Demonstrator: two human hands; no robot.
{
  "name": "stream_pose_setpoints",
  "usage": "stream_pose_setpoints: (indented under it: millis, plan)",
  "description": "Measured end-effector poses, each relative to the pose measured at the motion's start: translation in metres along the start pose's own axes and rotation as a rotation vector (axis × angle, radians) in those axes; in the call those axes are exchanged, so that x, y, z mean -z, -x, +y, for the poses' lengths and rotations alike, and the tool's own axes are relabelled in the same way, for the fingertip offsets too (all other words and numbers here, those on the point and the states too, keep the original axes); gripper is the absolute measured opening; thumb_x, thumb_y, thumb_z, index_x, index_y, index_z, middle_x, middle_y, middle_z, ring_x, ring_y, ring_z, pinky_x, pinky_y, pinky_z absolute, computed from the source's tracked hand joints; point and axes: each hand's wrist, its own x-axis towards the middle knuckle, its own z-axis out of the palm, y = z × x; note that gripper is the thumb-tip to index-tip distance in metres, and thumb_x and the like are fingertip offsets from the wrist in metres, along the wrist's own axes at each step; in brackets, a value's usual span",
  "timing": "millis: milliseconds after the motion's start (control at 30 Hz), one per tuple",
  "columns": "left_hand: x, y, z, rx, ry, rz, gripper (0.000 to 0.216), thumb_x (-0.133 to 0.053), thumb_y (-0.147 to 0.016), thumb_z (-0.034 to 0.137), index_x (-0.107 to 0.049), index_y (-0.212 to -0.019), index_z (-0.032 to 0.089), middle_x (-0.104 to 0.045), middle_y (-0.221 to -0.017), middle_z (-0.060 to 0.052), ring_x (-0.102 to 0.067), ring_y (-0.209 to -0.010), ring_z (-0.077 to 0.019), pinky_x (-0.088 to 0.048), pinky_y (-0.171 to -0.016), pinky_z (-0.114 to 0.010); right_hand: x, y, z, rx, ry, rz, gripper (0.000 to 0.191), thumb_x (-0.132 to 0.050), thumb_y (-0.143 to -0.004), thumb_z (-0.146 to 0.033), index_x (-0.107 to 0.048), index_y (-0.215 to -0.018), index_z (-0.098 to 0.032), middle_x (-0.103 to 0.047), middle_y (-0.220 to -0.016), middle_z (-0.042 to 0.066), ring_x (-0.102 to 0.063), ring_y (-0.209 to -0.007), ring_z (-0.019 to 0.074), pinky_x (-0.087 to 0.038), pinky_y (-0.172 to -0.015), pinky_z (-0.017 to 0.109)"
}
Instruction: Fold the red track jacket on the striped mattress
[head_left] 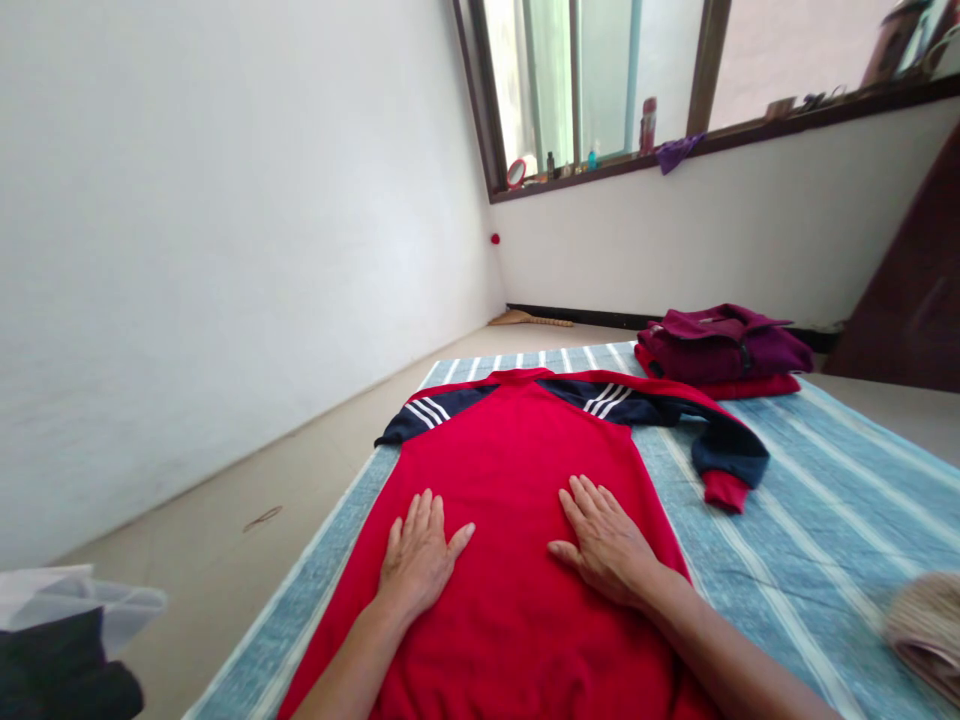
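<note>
1. Palms down, our left hand and right hand rest apart on the red top, fingers extended and clamping nothing — likely to keep it flat.
2. We see it spread across the striped sheet, presumably for room.
3. Purple garment sits folded beyond, apparently out of our way.

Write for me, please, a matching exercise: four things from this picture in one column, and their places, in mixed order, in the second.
1. Red garment
2. Folded clothes
3. Purple cloth
4. Broom

A. Draped over the window ledge
B. On the floor, near the corner
C. Spread out under the left hand and right hand
D. Piled on the striped sheet

Pairs: 1-C; 2-D; 3-A; 4-B
</note>
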Motion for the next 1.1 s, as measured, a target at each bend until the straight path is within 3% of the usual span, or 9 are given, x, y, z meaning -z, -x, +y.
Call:
stream_pose_setpoints:
  millis: [167,367,567,700,867,1100]
  plan:
    - [-0.007,0.006,-0.003,-0.012,0.042,0.025,0.073,-0.026,-0.089,0.057,-0.030,-0.141,0.005,-0.023,-0.150,-0.016,-0.016,-0.139,-0.0259,-0.021,-0.110,-0.046,-0.004,0.000,0.001,0.002,0.031,0.011,0.077,-0.028,-0.090,-0.064,-0.032,-0.142,-0.007,-0.021,-0.149,0.019,-0.013,-0.138,0.0304,-0.012,-0.111,0.045]
    - [-0.017,0.014,0.000,-0.023,-0.004,0.215,0.056,-0.033,-0.090,0.048,-0.047,-0.131,0.011,-0.040,-0.142,-0.016,-0.032,-0.133,-0.0275,-0.027,-0.107,-0.043,-0.010,0.001,0.004,0.003,0.049,0.039,0.077,-0.027,-0.089,-0.065,-0.034,-0.141,-0.008,-0.024,-0.148,0.018,-0.016,-0.137,0.0297,-0.015,-0.110,0.045]
    - [-0.008,0.021,0.002,-0.048,-0.040,0.319,0.047,-0.042,-0.089,0.044,-0.053,-0.121,0.011,-0.053,-0.125,-0.016,-0.047,-0.114,-0.0290,-0.038,-0.095,-0.040,-0.013,0.002,0.006,0.008,0.060,0.052,0.078,-0.027,-0.089,-0.066,-0.035,-0.141,-0.008,-0.025,-0.147,0.018,-0.016,-0.137,0.0292,-0.015,-0.111,0.045]
    - [0.001,0.022,0.000,-0.045,-0.051,0.322,0.045,-0.046,-0.088,0.046,-0.056,-0.113,0.011,-0.057,-0.110,-0.013,-0.051,-0.100,-0.0283,-0.042,-0.085,-0.039,-0.014,0.001,0.006,0.009,0.065,0.045,0.078,-0.027,-0.089,-0.065,-0.035,-0.141,-0.008,-0.024,-0.147,0.018,-0.015,-0.137,0.0290,-0.014,-0.111,0.045]
    - [0.002,0.019,-0.004,-0.028,-0.007,0.293,0.044,-0.047,-0.087,0.046,-0.055,-0.113,0.012,-0.057,-0.109,-0.012,-0.051,-0.099,-0.0269,-0.042,-0.084,-0.037,-0.015,0.001,0.006,0.008,0.075,0.040,0.077,-0.028,-0.090,-0.064,-0.035,-0.141,-0.008,-0.024,-0.147,0.018,-0.015,-0.137,0.0289,-0.015,-0.111,0.044]
    - [0.008,0.006,-0.015,0.004,0.057,0.190,0.025,-0.040,-0.090,0.022,-0.061,-0.102,0.016,-0.059,-0.101,-0.009,-0.054,-0.094,-0.0209,-0.041,-0.083,-0.030,-0.016,0.001,0.007,0.012,0.096,0.051,0.076,-0.027,-0.090,-0.064,-0.035,-0.141,-0.008,-0.026,-0.147,0.018,-0.016,-0.137,0.0291,-0.015,-0.110,0.044]
